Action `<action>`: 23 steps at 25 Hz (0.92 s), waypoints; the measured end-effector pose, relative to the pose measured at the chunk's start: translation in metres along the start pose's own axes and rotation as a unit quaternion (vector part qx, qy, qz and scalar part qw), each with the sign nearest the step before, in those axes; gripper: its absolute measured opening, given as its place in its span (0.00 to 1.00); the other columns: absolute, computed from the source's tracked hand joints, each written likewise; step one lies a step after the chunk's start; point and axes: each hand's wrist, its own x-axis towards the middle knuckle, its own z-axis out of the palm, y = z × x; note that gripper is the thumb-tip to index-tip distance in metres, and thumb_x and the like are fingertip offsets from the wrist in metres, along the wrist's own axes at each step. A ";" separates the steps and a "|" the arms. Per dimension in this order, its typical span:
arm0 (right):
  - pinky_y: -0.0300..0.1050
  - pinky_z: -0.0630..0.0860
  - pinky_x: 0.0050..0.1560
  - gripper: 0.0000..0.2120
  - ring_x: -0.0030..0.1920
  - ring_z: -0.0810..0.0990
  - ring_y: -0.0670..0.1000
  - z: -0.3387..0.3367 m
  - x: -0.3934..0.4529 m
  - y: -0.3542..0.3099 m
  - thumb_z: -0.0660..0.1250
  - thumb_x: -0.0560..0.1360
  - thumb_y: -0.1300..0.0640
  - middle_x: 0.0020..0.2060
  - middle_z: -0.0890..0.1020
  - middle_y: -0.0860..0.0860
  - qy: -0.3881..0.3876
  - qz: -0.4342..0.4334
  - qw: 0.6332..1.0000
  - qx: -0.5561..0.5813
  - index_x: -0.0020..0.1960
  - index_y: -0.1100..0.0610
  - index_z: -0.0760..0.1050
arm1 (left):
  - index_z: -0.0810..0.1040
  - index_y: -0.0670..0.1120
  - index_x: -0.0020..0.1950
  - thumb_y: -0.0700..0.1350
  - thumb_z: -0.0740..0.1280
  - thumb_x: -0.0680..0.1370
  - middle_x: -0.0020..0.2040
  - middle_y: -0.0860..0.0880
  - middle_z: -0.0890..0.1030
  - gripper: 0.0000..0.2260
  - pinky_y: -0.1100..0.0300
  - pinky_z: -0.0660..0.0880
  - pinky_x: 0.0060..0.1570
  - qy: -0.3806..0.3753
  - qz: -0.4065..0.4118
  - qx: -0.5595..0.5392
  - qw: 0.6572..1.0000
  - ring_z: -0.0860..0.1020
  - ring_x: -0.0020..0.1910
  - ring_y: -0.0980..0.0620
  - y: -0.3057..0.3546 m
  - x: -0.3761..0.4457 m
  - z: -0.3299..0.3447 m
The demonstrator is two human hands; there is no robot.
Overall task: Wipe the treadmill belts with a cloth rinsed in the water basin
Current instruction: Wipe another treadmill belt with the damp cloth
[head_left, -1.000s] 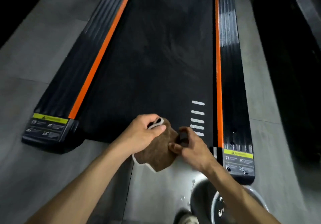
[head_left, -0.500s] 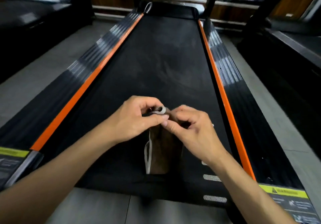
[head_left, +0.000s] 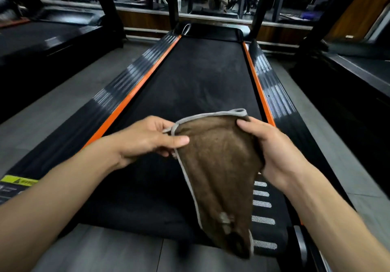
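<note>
I pinch the brown cloth [head_left: 219, 166] at its left corner with my left hand [head_left: 145, 140]; my right hand [head_left: 272, 151] grips its right edge, spreading it above the near treadmill belt [head_left: 196, 85].

A single head-worn view is given, taken from the rear end of the treadmill belt [head_left: 196, 85], faced forward and down along it toward 12 o'clock. The hands are seen close below; no second view is provided.
</note>
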 end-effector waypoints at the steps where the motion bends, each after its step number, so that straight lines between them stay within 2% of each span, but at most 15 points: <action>1: 0.44 0.77 0.43 0.11 0.45 0.82 0.52 -0.001 0.013 0.002 0.65 0.78 0.54 0.47 0.85 0.54 0.016 0.018 1.000 -0.016 0.54 0.57 0.83 | 0.85 0.43 0.49 0.45 0.75 0.73 0.44 0.45 0.84 0.08 0.63 0.73 0.37 0.048 -0.014 -0.008 0.999 0.77 0.41 0.53 -0.002 0.009 0.001; 2: 0.45 0.76 0.43 0.10 0.44 0.82 0.52 -0.002 0.026 0.003 0.65 0.78 0.53 0.45 0.85 0.53 0.038 0.016 0.999 -0.031 0.52 0.55 0.83 | 0.85 0.45 0.50 0.45 0.74 0.74 0.43 0.47 0.83 0.06 0.66 0.73 0.34 0.095 -0.026 -0.026 0.995 0.77 0.40 0.54 -0.002 0.020 0.003; 4: 0.43 0.73 0.40 0.08 0.40 0.80 0.49 -0.004 0.052 -0.003 0.64 0.79 0.55 0.42 0.84 0.51 0.067 -0.050 0.996 -0.035 0.50 0.55 0.82 | 0.84 0.48 0.47 0.44 0.73 0.74 0.42 0.50 0.83 0.03 0.68 0.73 0.31 0.184 -0.012 -0.079 0.980 0.77 0.40 0.55 0.008 0.040 0.007; 7: 0.40 0.74 0.40 0.09 0.41 0.80 0.48 -0.007 0.070 -0.029 0.62 0.80 0.60 0.44 0.83 0.51 0.057 -0.166 0.984 -0.027 0.52 0.55 0.81 | 0.83 0.48 0.45 0.41 0.73 0.74 0.39 0.54 0.83 0.03 0.68 0.75 0.36 0.251 0.097 -0.101 0.958 0.79 0.37 0.59 0.036 0.054 -0.002; 10: 0.43 0.74 0.46 0.14 0.45 0.79 0.50 -0.019 0.070 -0.020 0.62 0.77 0.66 0.45 0.83 0.51 0.030 -0.196 0.980 -0.026 0.43 0.52 0.83 | 0.82 0.49 0.43 0.37 0.74 0.73 0.32 0.59 0.80 0.07 0.73 0.70 0.37 0.230 0.158 0.013 0.960 0.75 0.32 0.66 0.033 0.046 -0.010; 12: 0.44 0.74 0.50 0.14 0.47 0.78 0.50 -0.026 0.066 0.015 0.64 0.75 0.67 0.46 0.84 0.52 0.030 -0.172 0.983 -0.052 0.39 0.52 0.82 | 0.81 0.45 0.39 0.38 0.75 0.72 0.31 0.57 0.77 0.05 0.68 0.68 0.36 0.194 0.141 0.116 0.964 0.72 0.32 0.63 0.003 0.039 -0.004; 15: 0.41 0.72 0.45 0.13 0.43 0.77 0.50 -0.032 0.036 0.077 0.65 0.74 0.69 0.40 0.83 0.52 0.031 -0.060 0.993 -0.094 0.38 0.54 0.81 | 0.80 0.41 0.38 0.40 0.75 0.73 0.32 0.52 0.76 0.06 0.60 0.69 0.38 0.103 0.070 0.196 0.973 0.72 0.33 0.59 -0.058 0.024 0.012; 18: 0.41 0.69 0.42 0.10 0.39 0.74 0.52 -0.033 -0.005 0.124 0.66 0.76 0.67 0.36 0.79 0.54 0.008 0.050 0.991 -0.124 0.41 0.56 0.81 | 0.80 0.46 0.42 0.42 0.73 0.74 0.35 0.48 0.81 0.03 0.56 0.73 0.40 -0.026 -0.006 0.183 0.983 0.76 0.34 0.56 -0.095 -0.003 0.032; 20: 0.42 0.70 0.44 0.06 0.40 0.75 0.50 -0.030 -0.012 0.136 0.68 0.76 0.66 0.36 0.79 0.54 0.046 0.048 0.991 -0.116 0.48 0.56 0.80 | 0.78 0.53 0.50 0.44 0.72 0.75 0.37 0.46 0.83 0.07 0.57 0.73 0.38 -0.016 -0.052 0.166 0.985 0.75 0.33 0.54 -0.105 -0.014 0.041; 22: 0.37 0.72 0.41 0.09 0.39 0.76 0.47 -0.027 0.002 0.139 0.70 0.76 0.64 0.34 0.80 0.49 0.101 0.018 0.986 -0.132 0.52 0.53 0.78 | 0.74 0.57 0.53 0.45 0.71 0.76 0.38 0.45 0.83 0.10 0.56 0.73 0.38 0.051 -0.065 0.151 0.985 0.75 0.32 0.54 -0.109 -0.011 0.045; 23: 0.36 0.73 0.41 0.09 0.39 0.78 0.46 -0.024 0.012 0.138 0.70 0.76 0.62 0.35 0.81 0.46 0.122 -0.006 0.977 -0.174 0.53 0.51 0.77 | 0.73 0.57 0.53 0.46 0.70 0.76 0.39 0.46 0.83 0.10 0.54 0.75 0.41 0.095 -0.057 0.144 0.983 0.77 0.34 0.55 -0.109 -0.005 0.045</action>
